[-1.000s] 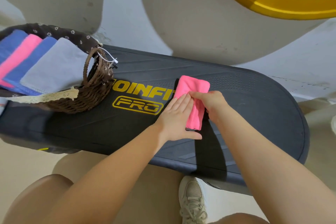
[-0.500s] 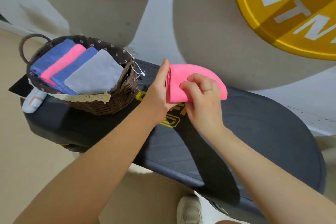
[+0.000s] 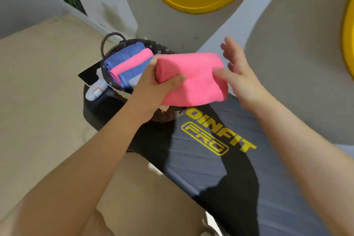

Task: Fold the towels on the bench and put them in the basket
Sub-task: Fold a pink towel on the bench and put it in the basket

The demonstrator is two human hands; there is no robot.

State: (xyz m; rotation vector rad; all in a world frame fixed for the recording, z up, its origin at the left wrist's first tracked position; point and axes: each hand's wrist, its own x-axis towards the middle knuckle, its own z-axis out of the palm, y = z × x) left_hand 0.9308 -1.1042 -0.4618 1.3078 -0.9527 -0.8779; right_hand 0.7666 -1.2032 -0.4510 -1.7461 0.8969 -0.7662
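The left hand (image 3: 153, 84) grips a folded pink towel (image 3: 193, 80) at its left end, thumb on the near face and fingers curled behind it, holding it in the air over the wicker basket (image 3: 115, 44). The right hand (image 3: 239, 74) hovers at the towel's 3 o'clock edge, fingers straight and spread apart. Folded blue and pink towels (image 3: 126, 59) lie in the basket, at 10 o'clock on the dark table (image 3: 220, 168).

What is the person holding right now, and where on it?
The left hand grips the folded pink towel at its left end; the right hand is open beside it.
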